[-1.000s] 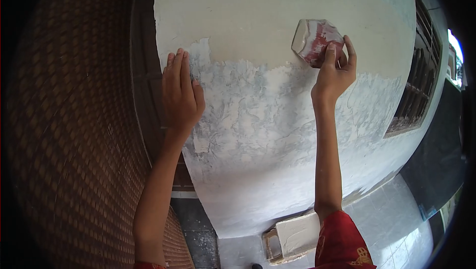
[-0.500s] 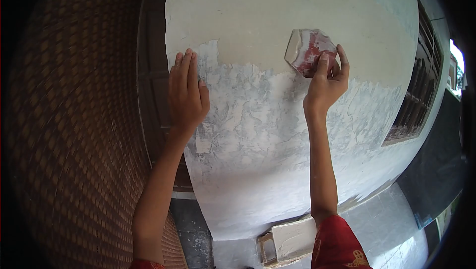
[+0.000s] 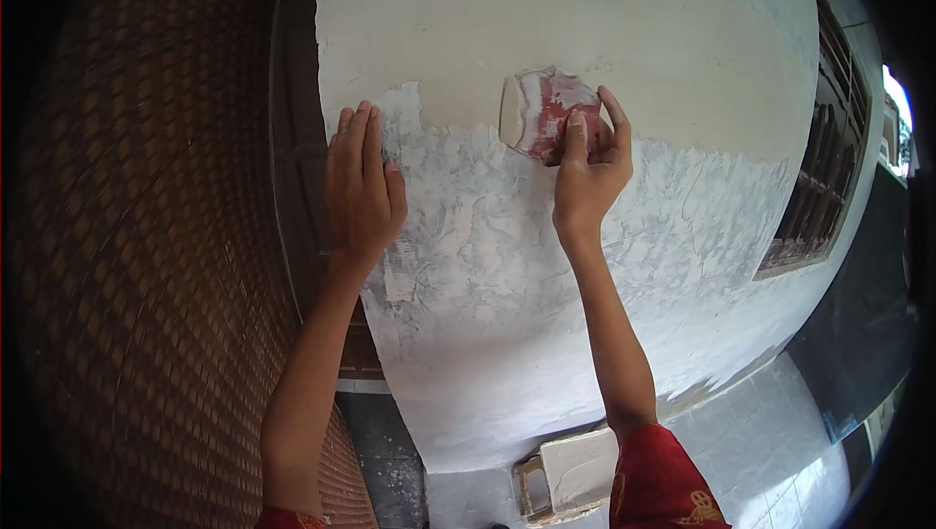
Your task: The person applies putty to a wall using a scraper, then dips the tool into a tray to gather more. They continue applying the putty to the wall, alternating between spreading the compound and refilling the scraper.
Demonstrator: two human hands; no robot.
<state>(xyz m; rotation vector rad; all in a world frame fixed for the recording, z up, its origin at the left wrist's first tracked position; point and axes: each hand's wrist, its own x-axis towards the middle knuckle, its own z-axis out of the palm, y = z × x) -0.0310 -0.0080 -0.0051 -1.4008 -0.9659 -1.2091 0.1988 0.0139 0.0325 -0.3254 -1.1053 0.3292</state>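
Note:
My right hand [image 3: 591,176] grips a red putty spreader [image 3: 552,116] smeared with pale putty, thumb on its near face and fingers behind. The spreader's left edge is against the wall [image 3: 507,236], where smooth cream putty above meets patchy white and grey below. Flat against the wall near its left edge lies my left hand [image 3: 366,188], fingers stretched upward and nothing held.
A board covered with putty [image 3: 580,470] rests on a wooden frame on the tiled floor [image 3: 468,500] below. Woven brown matting [image 3: 166,236] rises at the left. A barred window [image 3: 824,139] is at the right.
My right hand has moved left along the wall with the putty spreader, which is now closer to my left hand. The left hand stays in nearly the same place.

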